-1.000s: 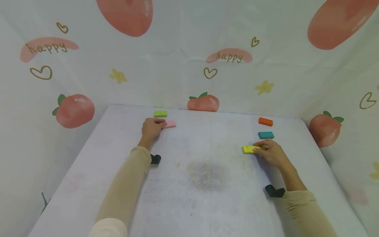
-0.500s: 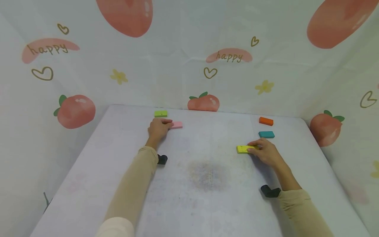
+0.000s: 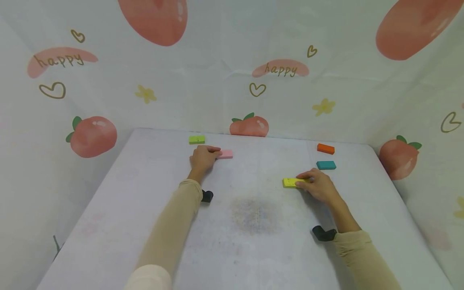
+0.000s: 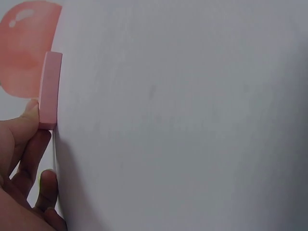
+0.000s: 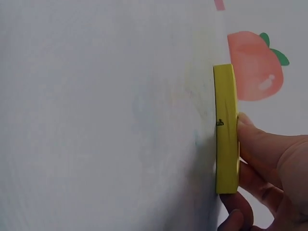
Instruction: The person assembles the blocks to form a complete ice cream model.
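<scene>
My left hand (image 3: 204, 158) pinches one end of a pink block (image 3: 226, 154) between thumb and fingers, at the back of the table left of the middle. In the left wrist view the pink block (image 4: 51, 90) shows its long side, with the thumb against it. Right of the middle, my right hand (image 3: 319, 186) pinches a yellow block (image 3: 289, 183) by its right end. A small dark mark shows on the yellow block (image 5: 225, 130) in the right wrist view. Both blocks are at or just above the tabletop; I cannot tell whether they touch it.
A light green block (image 3: 197, 139) lies behind my left hand. An orange block (image 3: 326, 149) and a teal block (image 3: 326, 165) lie at the back right, behind my right hand. A printed curtain (image 3: 217, 80) stands along the back edge of the white table (image 3: 232, 257).
My left hand has moved right with the pink block. My right hand has moved left with the yellow block, so the two are closer together. The other blocks have stayed put.
</scene>
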Motion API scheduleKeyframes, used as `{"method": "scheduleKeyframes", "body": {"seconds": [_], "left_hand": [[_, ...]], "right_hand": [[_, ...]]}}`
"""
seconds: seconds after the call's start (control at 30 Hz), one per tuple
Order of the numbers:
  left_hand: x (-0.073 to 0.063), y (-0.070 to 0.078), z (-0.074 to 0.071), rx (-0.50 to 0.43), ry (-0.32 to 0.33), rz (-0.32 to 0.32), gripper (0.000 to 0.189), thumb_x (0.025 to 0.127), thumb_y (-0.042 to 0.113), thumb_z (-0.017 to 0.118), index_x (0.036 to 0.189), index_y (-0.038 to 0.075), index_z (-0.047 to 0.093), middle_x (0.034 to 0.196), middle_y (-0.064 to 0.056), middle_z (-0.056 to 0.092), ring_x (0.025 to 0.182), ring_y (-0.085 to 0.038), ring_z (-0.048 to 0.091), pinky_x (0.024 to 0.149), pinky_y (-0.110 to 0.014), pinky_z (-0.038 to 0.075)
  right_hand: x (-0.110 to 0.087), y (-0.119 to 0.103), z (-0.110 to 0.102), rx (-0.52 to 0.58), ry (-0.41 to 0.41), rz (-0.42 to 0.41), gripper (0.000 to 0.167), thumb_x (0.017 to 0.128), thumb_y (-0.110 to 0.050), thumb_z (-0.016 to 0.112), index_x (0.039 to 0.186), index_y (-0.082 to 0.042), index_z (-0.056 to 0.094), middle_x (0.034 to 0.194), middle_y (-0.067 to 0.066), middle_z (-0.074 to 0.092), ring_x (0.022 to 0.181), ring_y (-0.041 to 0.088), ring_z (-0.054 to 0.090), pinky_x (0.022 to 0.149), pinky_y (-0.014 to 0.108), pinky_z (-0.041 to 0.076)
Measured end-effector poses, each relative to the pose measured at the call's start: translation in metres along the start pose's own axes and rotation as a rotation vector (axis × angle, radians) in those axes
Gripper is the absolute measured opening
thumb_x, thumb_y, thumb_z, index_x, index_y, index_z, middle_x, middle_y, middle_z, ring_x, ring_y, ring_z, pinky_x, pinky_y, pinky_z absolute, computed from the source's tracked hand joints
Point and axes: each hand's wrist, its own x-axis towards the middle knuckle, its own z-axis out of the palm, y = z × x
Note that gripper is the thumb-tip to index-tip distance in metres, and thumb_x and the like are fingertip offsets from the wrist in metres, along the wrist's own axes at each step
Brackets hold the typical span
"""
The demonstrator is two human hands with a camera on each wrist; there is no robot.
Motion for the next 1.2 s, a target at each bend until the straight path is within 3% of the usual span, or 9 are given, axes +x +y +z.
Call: {"method": "scheduleKeyframes", "body": {"seconds": [0.33,0.6,0.9,1.2], "left_hand": [[-0.003,0.011,0.012,0.010,0.000,0.007,0.023,0.094,0.039,0.073,0.112,0.027,0.080,0.122,0.001,0.075,0.121,-0.026,0.060,0.106,-0.049,0.036],[-0.005,0.020,0.022,0.023,0.009,0.040,0.020,0.093,0.039,0.074,0.109,0.028,0.081,0.120,0.002,0.076,0.122,-0.025,0.061,0.106,-0.050,0.037],[-0.010,0.028,0.033,0.028,0.013,0.091,0.020,0.093,0.041,0.074,0.108,0.030,0.081,0.118,0.005,0.077,0.120,-0.023,0.063,0.104,-0.050,0.037],[-0.017,0.039,0.046,0.052,0.020,0.127,0.020,0.093,0.042,0.073,0.107,0.031,0.081,0.119,0.006,0.077,0.120,-0.026,0.063,0.104,-0.051,0.038]], "right_hand": [[0.003,-0.008,0.007,-0.015,0.005,-0.002,0.037,0.092,-0.028,0.076,0.121,-0.005,0.073,0.115,0.016,0.066,0.097,0.028,0.056,0.074,0.029,0.040],[0.005,-0.016,0.013,-0.021,-0.011,0.015,0.038,0.093,-0.029,0.075,0.123,-0.005,0.073,0.120,0.017,0.059,0.106,0.031,0.054,0.085,0.038,0.045],[0.009,-0.022,0.016,-0.030,-0.022,0.021,0.039,0.093,-0.031,0.075,0.122,-0.006,0.074,0.107,0.012,0.057,0.098,0.026,0.052,0.077,0.029,0.041],[0.012,-0.032,0.019,-0.006,-0.029,0.021,0.038,0.092,-0.029,0.076,0.119,-0.002,0.074,0.104,0.015,0.061,0.096,0.026,0.056,0.079,0.032,0.045]]}}
